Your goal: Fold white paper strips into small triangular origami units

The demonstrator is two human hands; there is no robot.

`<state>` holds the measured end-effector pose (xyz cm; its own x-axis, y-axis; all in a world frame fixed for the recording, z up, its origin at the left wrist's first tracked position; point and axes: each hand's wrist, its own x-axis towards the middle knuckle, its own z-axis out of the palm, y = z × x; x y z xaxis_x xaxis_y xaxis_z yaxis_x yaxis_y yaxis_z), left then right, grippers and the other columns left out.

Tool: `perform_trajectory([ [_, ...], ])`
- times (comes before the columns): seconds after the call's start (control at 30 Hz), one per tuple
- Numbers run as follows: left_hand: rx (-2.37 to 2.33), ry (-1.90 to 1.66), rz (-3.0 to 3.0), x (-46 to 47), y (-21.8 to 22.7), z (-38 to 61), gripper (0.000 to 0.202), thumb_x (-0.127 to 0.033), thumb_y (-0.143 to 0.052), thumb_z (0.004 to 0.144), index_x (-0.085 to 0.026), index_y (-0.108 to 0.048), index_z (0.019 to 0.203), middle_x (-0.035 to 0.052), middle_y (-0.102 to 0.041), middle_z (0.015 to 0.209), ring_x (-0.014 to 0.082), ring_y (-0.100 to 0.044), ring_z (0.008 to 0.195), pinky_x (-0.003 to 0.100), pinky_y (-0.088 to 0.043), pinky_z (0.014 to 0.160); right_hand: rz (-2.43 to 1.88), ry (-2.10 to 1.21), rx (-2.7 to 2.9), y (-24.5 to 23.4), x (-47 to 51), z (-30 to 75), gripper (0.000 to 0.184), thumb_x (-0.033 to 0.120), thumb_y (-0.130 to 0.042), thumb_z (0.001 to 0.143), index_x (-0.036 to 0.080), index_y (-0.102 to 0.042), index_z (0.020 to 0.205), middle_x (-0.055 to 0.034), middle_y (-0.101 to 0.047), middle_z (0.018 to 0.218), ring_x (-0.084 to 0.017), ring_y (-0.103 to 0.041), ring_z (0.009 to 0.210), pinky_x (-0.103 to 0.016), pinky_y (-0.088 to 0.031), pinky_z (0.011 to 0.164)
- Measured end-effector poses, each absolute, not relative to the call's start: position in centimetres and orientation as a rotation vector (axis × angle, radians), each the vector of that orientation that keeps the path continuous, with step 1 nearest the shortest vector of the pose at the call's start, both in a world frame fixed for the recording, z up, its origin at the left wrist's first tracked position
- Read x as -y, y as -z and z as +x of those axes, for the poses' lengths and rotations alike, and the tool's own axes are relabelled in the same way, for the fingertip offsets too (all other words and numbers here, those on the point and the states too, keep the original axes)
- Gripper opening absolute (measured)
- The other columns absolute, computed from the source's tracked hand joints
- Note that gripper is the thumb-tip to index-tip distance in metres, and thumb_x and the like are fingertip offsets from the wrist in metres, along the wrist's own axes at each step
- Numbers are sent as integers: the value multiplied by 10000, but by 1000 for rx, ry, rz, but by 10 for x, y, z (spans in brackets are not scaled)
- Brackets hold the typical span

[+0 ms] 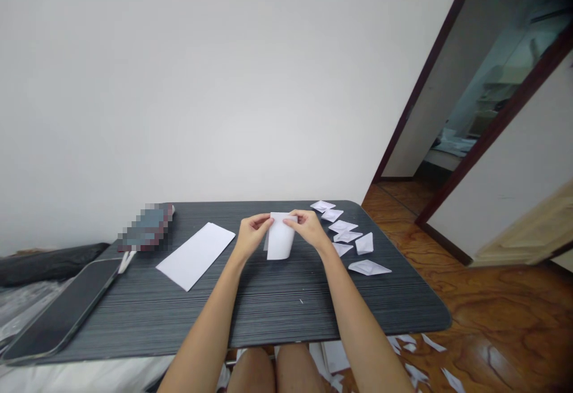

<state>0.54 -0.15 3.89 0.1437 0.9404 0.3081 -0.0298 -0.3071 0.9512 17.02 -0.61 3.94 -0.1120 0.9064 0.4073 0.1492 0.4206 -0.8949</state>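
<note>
No text, label, brand, number or sign can be read.

The folded sheet (281,243) and flat paper (197,257) are coloured plain white; the bench (277,303) is finely striped in dark grey, the floor (474,306) swirled with brown.
</note>
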Motion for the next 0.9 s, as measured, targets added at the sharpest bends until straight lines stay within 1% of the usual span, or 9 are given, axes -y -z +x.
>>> perform_trajectory([
  [0.27,-1012,-1402,1623,4,-37,8,287,-349,-576,667,-97,-638,787,100,-660,820,207,-604,751,297,-467,683,-977,-766,1636,-40,9,170,165,304,-566,655,149,-618,680,-16,-595,659,-138,-511,610,-236,-393,558],
  [0.6,-1056,-1411,1728,6,-37,7,297,-364,-535,689,-111,-656,784,91,-663,824,211,-601,744,298,-461,676,-1000,-730,1666,-39,8,170,177,306,-559,665,143,-619,697,-21,-599,675,-142,-518,627,-239,-398,567],
  [0.7,-1074,-1425,1768,6,-37,7,289,-359,-523,698,-114,-660,769,83,-665,802,204,-599,728,290,-460,669,-974,-789,1625,-41,10,169,168,299,-576,648,143,-616,694,-19,-599,674,-134,-521,621,-231,-398,563],
  [0.83,-1113,-1473,1699,6,-40,6,280,-348,-538,688,-103,-656,755,74,-667,772,193,-597,707,274,-460,638,-933,-988,1430,-42,10,167,259,328,-590,642,149,-605,828,-9,-607,656,-115,-529,578,-219,-398,534],
  [0.9,-1111,-1489,1658,7,-41,6,272,-341,-550,679,-98,-654,744,69,-668,757,186,-595,698,263,-456,627,-953,-1055,1324,-41,8,167,269,355,-603,627,134,-611,781,-12,-609,616,-114,-531,555,-223,-399,536],
])
